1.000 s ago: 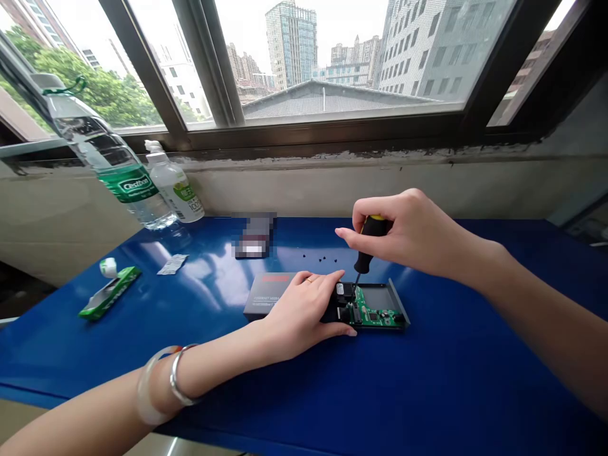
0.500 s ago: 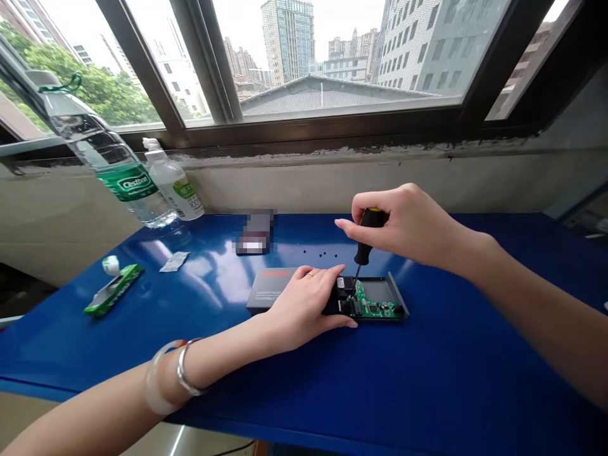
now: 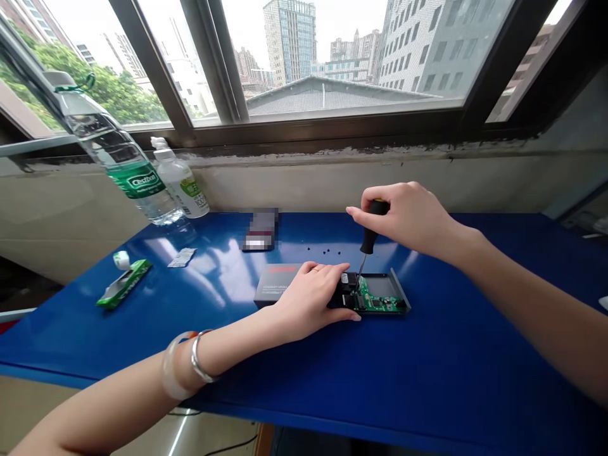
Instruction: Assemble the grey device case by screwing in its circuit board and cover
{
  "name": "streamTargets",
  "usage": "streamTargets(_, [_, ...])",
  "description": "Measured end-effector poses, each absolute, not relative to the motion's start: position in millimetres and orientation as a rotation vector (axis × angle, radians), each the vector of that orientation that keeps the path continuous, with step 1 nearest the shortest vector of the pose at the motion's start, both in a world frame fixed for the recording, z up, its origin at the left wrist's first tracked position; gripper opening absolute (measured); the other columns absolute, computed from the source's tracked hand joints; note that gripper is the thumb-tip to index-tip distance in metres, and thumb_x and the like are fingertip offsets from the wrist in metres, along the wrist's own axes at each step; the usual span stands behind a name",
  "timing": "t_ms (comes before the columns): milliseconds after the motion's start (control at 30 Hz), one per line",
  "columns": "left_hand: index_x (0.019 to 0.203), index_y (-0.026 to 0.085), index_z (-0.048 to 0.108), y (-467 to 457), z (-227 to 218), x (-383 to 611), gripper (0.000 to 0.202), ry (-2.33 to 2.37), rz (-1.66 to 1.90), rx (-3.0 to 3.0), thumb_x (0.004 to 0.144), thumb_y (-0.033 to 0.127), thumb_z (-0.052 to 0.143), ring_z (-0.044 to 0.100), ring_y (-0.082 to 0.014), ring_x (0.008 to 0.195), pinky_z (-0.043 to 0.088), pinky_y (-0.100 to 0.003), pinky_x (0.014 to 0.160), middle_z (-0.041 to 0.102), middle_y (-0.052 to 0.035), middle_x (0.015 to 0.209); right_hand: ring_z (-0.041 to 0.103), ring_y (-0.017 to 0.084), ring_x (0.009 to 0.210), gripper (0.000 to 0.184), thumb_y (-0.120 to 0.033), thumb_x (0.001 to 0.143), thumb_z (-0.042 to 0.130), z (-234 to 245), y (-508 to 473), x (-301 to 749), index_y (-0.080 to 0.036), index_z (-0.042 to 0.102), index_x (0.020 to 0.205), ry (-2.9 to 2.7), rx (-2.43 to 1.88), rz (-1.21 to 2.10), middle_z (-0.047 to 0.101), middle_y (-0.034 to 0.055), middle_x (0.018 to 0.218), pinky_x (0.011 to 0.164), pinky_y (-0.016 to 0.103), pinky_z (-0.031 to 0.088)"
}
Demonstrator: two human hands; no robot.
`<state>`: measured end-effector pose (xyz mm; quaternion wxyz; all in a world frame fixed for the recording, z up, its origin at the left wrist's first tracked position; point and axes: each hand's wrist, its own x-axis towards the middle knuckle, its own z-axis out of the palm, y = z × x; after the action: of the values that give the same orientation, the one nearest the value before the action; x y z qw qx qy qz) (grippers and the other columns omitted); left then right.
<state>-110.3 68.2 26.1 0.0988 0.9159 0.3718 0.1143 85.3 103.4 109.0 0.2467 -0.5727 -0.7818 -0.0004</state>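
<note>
My right hand (image 3: 409, 217) is closed around the black handle of a screwdriver (image 3: 369, 235), held upright with its tip down on a green circuit board (image 3: 379, 301). The board lies in an open grey metal tray (image 3: 398, 294) on the blue table (image 3: 427, 367). My left hand (image 3: 311, 301) lies flat, fingers together, pressing on the left part of the board and on the dark grey case cover (image 3: 274, 288) beside it. Several tiny black screws (image 3: 325, 251) lie loose just behind the tray.
Two plastic water bottles (image 3: 124, 164) stand at the back left by the wall under the window. A green packet (image 3: 123, 284) and a small paper slip (image 3: 182, 257) lie on the left. A blurred dark card (image 3: 260, 230) lies behind the case.
The view has shifted slightly. My right hand has drifted a little to the right with the screwdriver still upright on the board. My left hand stays pressed on the case.
</note>
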Motion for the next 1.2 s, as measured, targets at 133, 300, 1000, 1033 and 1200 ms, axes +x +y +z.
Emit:
streamTargets(133, [0.130, 0.014, 0.040, 68.7, 25.0, -110.6, 0.072, 1.102, 0.338, 2.712, 0.077, 0.057, 0.065, 0.060, -0.0293, 0.111, 0.035, -0.043, 0.099, 0.064, -0.0153, 0.120, 0.038, 0.011, 0.048, 0.036, -0.054, 0.082, 0.052, 107.5, 106.0, 84.9, -0.022, 0.057, 0.066, -2.079, -1.640, 0.024, 0.040, -0.0034, 0.044, 0.053, 0.027, 0.028])
streamTargets(300, [0.129, 0.016, 0.041, 69.1, 24.6, -111.4, 0.070, 1.085, 0.358, 2.709, 0.078, 0.058, 0.063, 0.059, -0.0301, 0.112, 0.035, -0.043, 0.098, 0.064, -0.0140, 0.120, 0.037, 0.011, 0.047, 0.037, -0.054, 0.081, 0.052, 105.2, 110.4, 86.6, -0.022, 0.058, 0.067, -2.058, -1.664, 0.080, 0.040, -0.0032, 0.045, 0.054, 0.027, 0.028])
streamTargets(1000, [0.131, 0.010, 0.043, 71.6, 23.0, -107.6, 0.070, 1.098, 0.334, 2.837, 0.082, 0.059, 0.057, 0.059, -0.0319, 0.108, 0.036, -0.045, 0.098, 0.064, -0.0149, 0.118, 0.043, 0.007, 0.052, 0.016, -0.039, 0.086, 0.055, 123.2, 86.7, 89.6, -0.023, 0.055, 0.086, -2.424, -1.145, 0.371, 0.059, -0.0065, 0.065, 0.048, 0.022, 0.032])
streamTargets(1033, [0.130, 0.011, 0.043, 71.8, 22.6, -107.6, 0.069, 1.099, 0.338, 2.852, 0.082, 0.059, 0.056, 0.059, -0.0322, 0.108, 0.036, -0.045, 0.098, 0.064, -0.0147, 0.118, 0.045, 0.007, 0.053, 0.015, -0.038, 0.086, 0.055, 124.5, 84.8, 89.2, -0.023, 0.056, 0.087, -2.440, -1.138, 0.378, 0.060, -0.0060, 0.067, 0.049, 0.022, 0.033])
streamTargets(1200, [0.132, 0.013, 0.042, 71.5, 23.0, -107.2, 0.068, 1.096, 0.323, 2.878, 0.084, 0.059, 0.053, 0.059, -0.0316, 0.108, 0.036, -0.045, 0.098, 0.065, -0.0142, 0.117, 0.050, 0.008, 0.058, 0.017, -0.038, 0.086, 0.055, 128.2, 84.5, 93.0, -0.022, 0.058, 0.091, -2.489, -1.112, 0.409, 0.063, -0.0043, 0.072, 0.052, 0.022, 0.037])
